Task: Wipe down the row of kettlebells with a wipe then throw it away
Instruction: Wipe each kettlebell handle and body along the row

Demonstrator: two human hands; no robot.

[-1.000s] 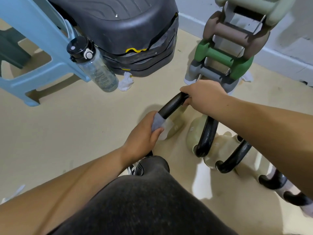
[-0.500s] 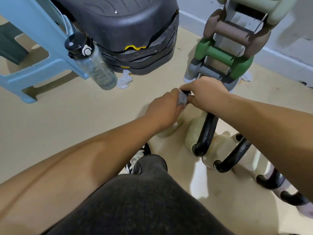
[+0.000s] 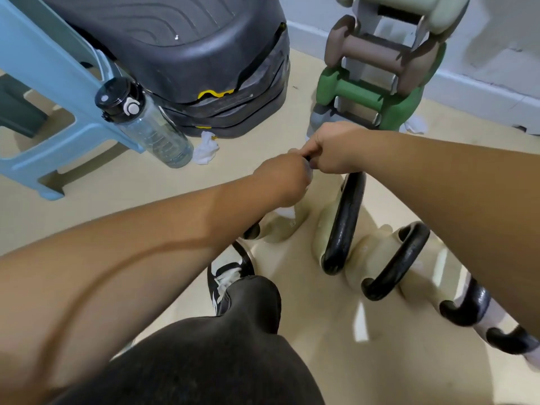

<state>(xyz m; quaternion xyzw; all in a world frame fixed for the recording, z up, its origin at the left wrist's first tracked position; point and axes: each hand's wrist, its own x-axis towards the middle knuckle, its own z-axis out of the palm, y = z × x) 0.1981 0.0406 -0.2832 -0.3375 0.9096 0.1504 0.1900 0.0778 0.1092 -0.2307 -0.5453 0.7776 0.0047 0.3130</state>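
Both hands meet at the far end of the first kettlebell's black handle (image 3: pixel 305 158): the right hand (image 3: pixel 336 149) is closed around it to steady it, and the left hand (image 3: pixel 285 182) is fisted just beside it, touching, the wipe (image 3: pixel 285 212) showing only as a white scrap under the palm. The handle's long axis slopes down toward the person's shoe, so the left hand probably wipes back along it. The other kettlebells (image 3: pixel 394 258) line up on the floor to the right, under the right forearm.

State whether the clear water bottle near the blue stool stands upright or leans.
Leaning. The water bottle tilts, its black cap against the blue stool, its base on the floor.
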